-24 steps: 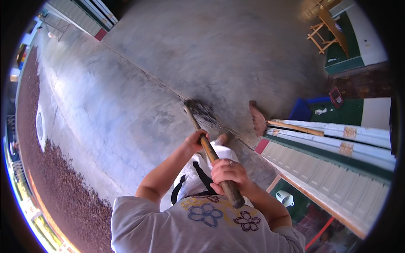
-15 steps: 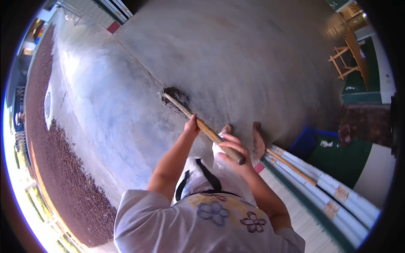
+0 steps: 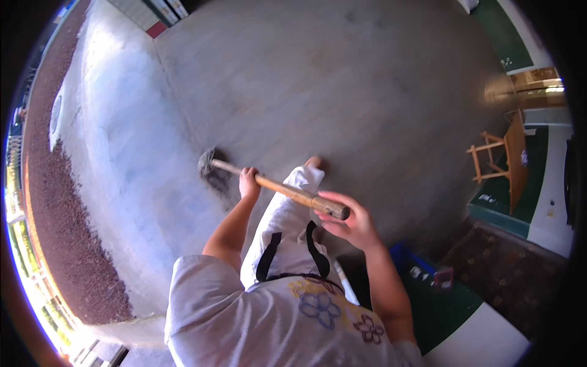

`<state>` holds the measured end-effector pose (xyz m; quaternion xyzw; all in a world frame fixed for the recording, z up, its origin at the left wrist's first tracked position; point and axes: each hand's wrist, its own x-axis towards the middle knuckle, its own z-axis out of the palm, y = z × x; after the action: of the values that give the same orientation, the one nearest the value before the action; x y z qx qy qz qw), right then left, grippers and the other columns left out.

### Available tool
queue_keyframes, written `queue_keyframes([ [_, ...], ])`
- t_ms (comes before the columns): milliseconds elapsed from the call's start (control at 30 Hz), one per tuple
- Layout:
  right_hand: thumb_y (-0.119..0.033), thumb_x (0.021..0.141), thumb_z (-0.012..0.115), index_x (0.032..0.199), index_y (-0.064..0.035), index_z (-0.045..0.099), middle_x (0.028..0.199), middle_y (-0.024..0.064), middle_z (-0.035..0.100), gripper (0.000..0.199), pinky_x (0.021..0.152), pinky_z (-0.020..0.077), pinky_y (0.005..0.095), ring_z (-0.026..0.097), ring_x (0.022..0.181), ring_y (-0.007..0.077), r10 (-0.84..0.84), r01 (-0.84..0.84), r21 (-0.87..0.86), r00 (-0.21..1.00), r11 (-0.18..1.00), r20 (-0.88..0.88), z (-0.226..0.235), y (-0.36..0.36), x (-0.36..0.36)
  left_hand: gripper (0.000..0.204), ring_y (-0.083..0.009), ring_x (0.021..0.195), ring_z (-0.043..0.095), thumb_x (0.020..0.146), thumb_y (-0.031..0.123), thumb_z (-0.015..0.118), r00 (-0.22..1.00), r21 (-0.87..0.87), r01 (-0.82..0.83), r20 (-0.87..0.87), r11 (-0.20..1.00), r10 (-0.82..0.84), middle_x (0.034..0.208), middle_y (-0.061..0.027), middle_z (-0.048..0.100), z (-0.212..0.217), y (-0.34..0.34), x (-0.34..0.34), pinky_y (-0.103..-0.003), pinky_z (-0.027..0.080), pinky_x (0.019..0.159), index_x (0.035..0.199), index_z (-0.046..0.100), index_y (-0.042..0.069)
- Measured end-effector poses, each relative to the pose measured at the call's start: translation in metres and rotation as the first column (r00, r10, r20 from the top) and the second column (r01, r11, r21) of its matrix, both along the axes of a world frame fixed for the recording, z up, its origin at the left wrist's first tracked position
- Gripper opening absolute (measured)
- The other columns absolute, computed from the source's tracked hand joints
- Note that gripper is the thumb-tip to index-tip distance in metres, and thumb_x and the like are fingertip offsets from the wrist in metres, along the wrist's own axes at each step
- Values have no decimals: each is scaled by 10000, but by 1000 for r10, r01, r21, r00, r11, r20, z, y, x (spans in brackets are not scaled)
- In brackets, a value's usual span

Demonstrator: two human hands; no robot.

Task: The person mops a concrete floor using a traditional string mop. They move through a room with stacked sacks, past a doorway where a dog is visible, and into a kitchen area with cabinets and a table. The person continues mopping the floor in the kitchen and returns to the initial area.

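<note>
Head: both hands (image 3: 249, 182) grip broom (image 3: 278, 188); wooden chair (image 3: 501, 156) far right.

Concealed and unclear items

The dark broom head (image 3: 211, 170) at the far end of the long wooden handle (image 3: 278, 189) is blurred; beyond it, small items on the wooden table (image 3: 516, 160) are indistinguishable.

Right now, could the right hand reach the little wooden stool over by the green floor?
Probably not. The right hand is at the butt end of the broom handle, and the wooden stool stands well off to the right, across bare concrete floor, apparently beyond arm's length.
</note>
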<state>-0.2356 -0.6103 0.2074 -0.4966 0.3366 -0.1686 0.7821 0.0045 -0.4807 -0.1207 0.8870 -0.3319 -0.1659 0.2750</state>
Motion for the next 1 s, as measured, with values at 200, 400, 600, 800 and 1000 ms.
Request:
queue_keyframes([
  [200, -194, 756, 692, 1094, -91, 597, 946, 125, 609, 366, 690, 499, 356, 631, 791, 244, 156, -811, -399, 501, 428, -851, 3, -165, -26, 86, -306, 929, 571, 766, 99, 588, 972, 380, 232, -127, 896, -198, 904, -101, 595, -42, -109, -58, -372, 388, 991, 833, 634, 124],
  [400, -82, 827, 522, 1077, -109, 597, 785, 134, 607, 263, 594, 519, 362, 646, 696, 258, 235, -906, -390, 420, 165, -877, -2, -275, -48, 108, -270, 925, 589, 736, 119, 627, 956, 373, 235, -253, 898, -145, 866, -101, 613, -15, -211, -116, -351, 350, 1038, 841, 646, 131],
  [600, -114, 811, 537, 1065, -152, 649, 680, 102, 589, 280, 515, 500, 347, 628, 578, 247, 288, -875, -473, 428, -105, -856, -1, -415, -84, 208, -334, 859, 539, 714, 192, 727, 973, 42, -226, -43, 973, 228, 845, -112, 552, 35, -333, -195, -414, 453, 750, 757, 564, 72],
  [800, -103, 794, 553, 1007, -140, 659, 679, 103, 611, 240, 533, 509, 352, 640, 593, 244, 301, -864, -479, 421, -156, -856, 15, -555, -159, 191, -310, 828, 548, 675, 100, 722, 978, -44, -197, -83, 979, 193, 848, -92, 554, 85, -479, -290, -395, 461, 731, 763, 556, 67],
  [1000, -120, 821, 536, 952, -171, 677, 683, 93, 616, 199, 570, 508, 371, 639, 638, 250, 256, -893, -434, 396, -114, -882, 12, -708, -236, 171, -322, 865, 552, 649, -16, 648, 963, 15, -189, -192, 982, 188, 849, -112, 558, 63, -651, -376, -402, 469, 730, 768, 567, 75],
])
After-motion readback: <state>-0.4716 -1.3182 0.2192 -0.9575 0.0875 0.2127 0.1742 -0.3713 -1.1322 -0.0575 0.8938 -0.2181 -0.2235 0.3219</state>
